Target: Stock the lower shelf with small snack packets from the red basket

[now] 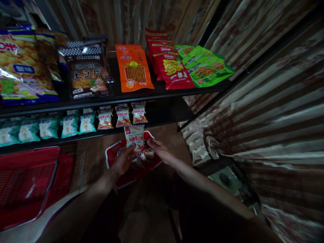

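Observation:
My left hand (124, 159) is closed on a small white snack packet (136, 136) with red and blue print, its thumb lying over the front. The packet is held upright above a red basket (130, 175) with a white rim, just in front of the lower shelf. More small packets (143, 158) lie inside the basket, partly covered by my hands. Close to the held packet's right edge is my right hand (162, 151), its fingers stretched toward it. Matching packets (123, 116) stand in a row on the lower shelf.
Green-and-white packets (48, 127) continue that row leftward on the black shelf (167, 113). Larger bags stand above, including an orange bag (134, 69) and red bags (174, 71). Another red basket (27, 182) sits at left. A corrugated wall (273, 101) rises at right.

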The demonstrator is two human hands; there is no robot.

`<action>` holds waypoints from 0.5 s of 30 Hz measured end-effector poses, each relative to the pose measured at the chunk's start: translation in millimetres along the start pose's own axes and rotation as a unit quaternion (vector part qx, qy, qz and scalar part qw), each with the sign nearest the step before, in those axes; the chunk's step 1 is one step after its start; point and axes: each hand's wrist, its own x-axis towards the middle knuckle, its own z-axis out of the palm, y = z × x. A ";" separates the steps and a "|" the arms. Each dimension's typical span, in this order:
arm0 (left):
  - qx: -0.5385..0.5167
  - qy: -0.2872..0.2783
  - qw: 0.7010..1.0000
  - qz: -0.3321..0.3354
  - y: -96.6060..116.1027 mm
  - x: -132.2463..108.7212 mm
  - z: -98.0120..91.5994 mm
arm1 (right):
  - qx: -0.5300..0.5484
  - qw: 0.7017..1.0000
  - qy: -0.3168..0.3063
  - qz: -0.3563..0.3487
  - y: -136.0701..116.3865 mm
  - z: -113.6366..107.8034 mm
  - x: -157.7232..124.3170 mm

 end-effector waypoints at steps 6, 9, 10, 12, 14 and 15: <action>-0.021 0.007 0.999 0.023 2.7 5.8 5.5 | 0.057 0.998 -0.027 0.027 -0.9 7.0 0.4; -0.047 -0.016 0.998 0.036 2.0 7.4 11.3 | 0.102 0.993 -0.009 0.053 -0.5 12.5 0.4; -0.052 -0.022 0.998 0.042 1.2 8.1 13.0 | 0.113 0.992 -0.002 0.062 -0.5 14.6 0.1; -0.052 -0.030 0.997 0.052 -0.9 9.9 15.7 | 0.130 0.989 0.007 0.075 -0.5 18.5 -0.3; -0.045 -0.033 0.997 0.056 -3.4 11.7 17.5 | 0.147 0.986 0.019 0.074 -0.3 21.5 0.1; -0.044 -0.038 0.997 0.055 -4.6 12.4 18.2 | 0.156 0.985 0.028 0.069 -0.2 22.6 0.6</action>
